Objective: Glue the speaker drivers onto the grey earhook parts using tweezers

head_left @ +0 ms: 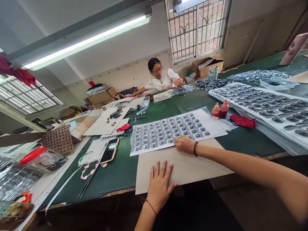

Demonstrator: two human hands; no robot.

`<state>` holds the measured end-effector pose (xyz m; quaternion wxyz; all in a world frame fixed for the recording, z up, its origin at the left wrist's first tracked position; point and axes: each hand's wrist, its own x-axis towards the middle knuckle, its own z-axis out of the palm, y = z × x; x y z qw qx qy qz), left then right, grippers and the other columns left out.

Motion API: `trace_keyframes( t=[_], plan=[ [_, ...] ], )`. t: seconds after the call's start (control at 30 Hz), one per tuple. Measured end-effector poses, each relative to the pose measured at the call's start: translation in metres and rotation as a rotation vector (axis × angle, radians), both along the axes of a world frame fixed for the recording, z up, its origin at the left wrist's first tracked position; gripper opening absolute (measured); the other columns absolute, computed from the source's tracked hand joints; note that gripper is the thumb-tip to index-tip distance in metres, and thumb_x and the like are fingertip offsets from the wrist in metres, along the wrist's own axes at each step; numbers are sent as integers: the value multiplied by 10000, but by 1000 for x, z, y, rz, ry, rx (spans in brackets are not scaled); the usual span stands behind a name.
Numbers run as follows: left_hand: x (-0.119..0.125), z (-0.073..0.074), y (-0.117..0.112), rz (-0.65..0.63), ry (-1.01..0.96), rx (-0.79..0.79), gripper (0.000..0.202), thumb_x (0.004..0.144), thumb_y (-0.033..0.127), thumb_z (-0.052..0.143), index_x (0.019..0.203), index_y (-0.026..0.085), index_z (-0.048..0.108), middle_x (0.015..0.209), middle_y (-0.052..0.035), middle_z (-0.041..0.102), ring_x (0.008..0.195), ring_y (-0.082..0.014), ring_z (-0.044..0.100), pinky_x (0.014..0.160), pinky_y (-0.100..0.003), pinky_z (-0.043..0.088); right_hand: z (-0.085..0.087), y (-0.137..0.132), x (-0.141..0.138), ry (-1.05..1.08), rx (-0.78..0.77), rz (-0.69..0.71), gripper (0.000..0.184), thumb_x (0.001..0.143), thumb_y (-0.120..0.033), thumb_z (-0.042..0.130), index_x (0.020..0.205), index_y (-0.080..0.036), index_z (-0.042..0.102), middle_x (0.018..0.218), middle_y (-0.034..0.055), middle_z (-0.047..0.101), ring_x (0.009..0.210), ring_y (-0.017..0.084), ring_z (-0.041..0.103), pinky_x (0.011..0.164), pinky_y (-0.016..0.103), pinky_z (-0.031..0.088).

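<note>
My left hand (160, 181) lies flat with fingers spread on a beige cardboard sheet (199, 170) at the table's front edge. My right hand (184, 144), a dark beaded bracelet at its wrist, is closed with curled fingers at the near edge of a white sheet (211, 123). What its fingertips hold, if anything, is hidden. Rows of dark grey pieces (176, 130), each with a round head and a curved tail, cover most of the white sheet. That sheet overlaps the far part of the cardboard.
Two red squeeze bottles (224, 108) and a red cloth (243, 121) stand right of the sheet. A tall stack of filled sheets (264, 99) rises further right. To the left lie a phone (109, 150), tweezers (88, 183) and scissors (126, 132). A co-worker (161, 78) sits across the table.
</note>
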<state>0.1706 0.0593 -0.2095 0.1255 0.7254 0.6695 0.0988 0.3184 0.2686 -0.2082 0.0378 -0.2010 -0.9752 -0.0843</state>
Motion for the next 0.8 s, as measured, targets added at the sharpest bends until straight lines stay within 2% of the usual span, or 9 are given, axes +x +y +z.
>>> trace_keyframes(
  t=[0.13,0.23,0.37,0.57,0.8],
  plan=[
    [-3,-10,12,49,68,93,657,818,547,440,1388,275,260,1467,-54,255,1366,-347,149,1098,-555,89,3,-5,7,-35,-24,-6,164,903,-263,536,890,-104,575,909,38,577,775,132,567,705,298,500],
    [-6,-12,19,122,114,212,714,806,582,431,1394,217,255,1465,-84,252,1377,-347,77,1086,-575,-10,6,-10,10,-41,-45,-11,160,904,-258,529,888,-106,574,899,35,574,759,128,561,688,288,494],
    [-1,-13,24,199,223,286,700,821,574,408,1403,226,231,1472,-75,228,1380,-351,1,1005,-625,-165,7,-20,12,-31,-71,3,158,898,-255,529,873,-107,578,878,33,574,723,122,549,655,269,476],
    [1,-14,25,210,265,313,722,824,569,410,1412,229,168,1471,-64,228,1382,-339,-25,989,-624,-189,6,-36,20,2,-80,46,136,862,-192,512,823,-103,607,848,66,584,687,153,552,594,274,422],
    [3,-11,25,210,168,338,712,810,545,462,1405,267,188,1459,-75,270,1383,-335,22,1011,-591,-184,3,-48,36,74,-85,49,133,826,-140,496,786,-107,618,803,91,587,689,184,559,602,299,382]
  ],
)
